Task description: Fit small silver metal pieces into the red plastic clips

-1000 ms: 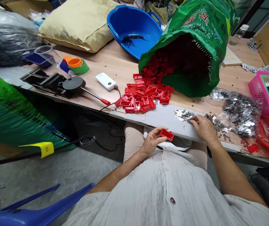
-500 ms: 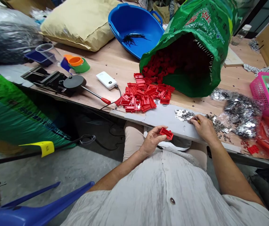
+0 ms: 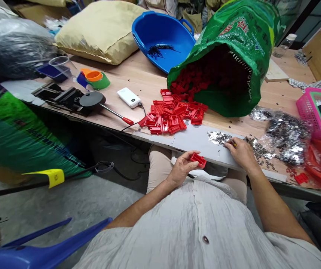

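My left hand (image 3: 183,166) grips a small red plastic part (image 3: 198,160) just below the table edge, over my lap. On the grey strip of the table rests my right hand (image 3: 240,152), its fingertips pinched at the edge of a small heap of shiny metal pieces (image 3: 218,137); a bit of yellow shows between the fingers. A pile of the same red parts (image 3: 171,114) lies on the table ahead, spilling from a tipped green sack (image 3: 233,45).
A blue basin (image 3: 160,35) and a tan sack (image 3: 98,30) sit at the back. A white power bank (image 3: 129,97), a black press tool with red-tipped handle (image 3: 87,101), cups (image 3: 94,78), more metal pieces (image 3: 285,136) and a pink basket (image 3: 320,112) surround the work spot.
The view shifted slightly. My right hand edged a little left and up along the metal pieces; my left hand holds the red part in the same place.
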{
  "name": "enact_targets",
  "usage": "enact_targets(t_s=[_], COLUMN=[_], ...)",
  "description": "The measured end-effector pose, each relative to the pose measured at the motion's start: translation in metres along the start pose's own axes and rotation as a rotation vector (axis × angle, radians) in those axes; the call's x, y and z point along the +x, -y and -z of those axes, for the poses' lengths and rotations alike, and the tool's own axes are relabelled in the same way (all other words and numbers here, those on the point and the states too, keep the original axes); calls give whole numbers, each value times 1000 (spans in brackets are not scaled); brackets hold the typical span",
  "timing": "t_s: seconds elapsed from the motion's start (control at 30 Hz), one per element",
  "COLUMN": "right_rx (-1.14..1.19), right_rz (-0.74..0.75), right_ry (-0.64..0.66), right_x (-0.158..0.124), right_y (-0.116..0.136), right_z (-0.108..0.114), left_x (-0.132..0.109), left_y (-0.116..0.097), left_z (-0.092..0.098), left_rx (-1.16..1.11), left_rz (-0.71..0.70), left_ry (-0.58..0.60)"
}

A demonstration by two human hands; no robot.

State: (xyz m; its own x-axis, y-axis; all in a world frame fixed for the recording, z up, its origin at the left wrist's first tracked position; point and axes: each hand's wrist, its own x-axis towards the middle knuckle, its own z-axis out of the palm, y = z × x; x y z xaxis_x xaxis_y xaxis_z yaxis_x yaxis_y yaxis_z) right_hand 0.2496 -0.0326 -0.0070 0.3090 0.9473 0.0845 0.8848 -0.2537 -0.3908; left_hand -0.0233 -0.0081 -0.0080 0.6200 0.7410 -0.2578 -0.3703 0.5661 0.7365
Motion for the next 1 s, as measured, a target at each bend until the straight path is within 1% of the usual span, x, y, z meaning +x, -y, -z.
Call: enact_targets(t_s=[0.1,0.2,0.3,0.5,0.67,0.73,0.83,1.0], right_rx=[-46,-17,75,226,358,425,518,615], right_rz=[-6,-13,-30,-118,-103,-84,-24,118], right_ry=[3,14,18,-15,12,37,58,96], right_x=[1,1,1,-1,1,-1,-9,-32], right_y=[4,6,5,-4,-12,-11,3,46], right_z=[-3,-2,1,8,6,7,11,16], left_x=[0,0,0,0,4,7,12,18], left_y=[0,1,1,1,-2,-3,-6,-10], left_z=[-1,-1,-1,-2,-5,-6,-10,-17], left_rx=[-7,-11,-16,-43,-71,-84,-102,-94], left_rz=[9,9,9,22,43,45,36,12], left_ry=[-3,-10,-16,-17,-10,-10,0,15])
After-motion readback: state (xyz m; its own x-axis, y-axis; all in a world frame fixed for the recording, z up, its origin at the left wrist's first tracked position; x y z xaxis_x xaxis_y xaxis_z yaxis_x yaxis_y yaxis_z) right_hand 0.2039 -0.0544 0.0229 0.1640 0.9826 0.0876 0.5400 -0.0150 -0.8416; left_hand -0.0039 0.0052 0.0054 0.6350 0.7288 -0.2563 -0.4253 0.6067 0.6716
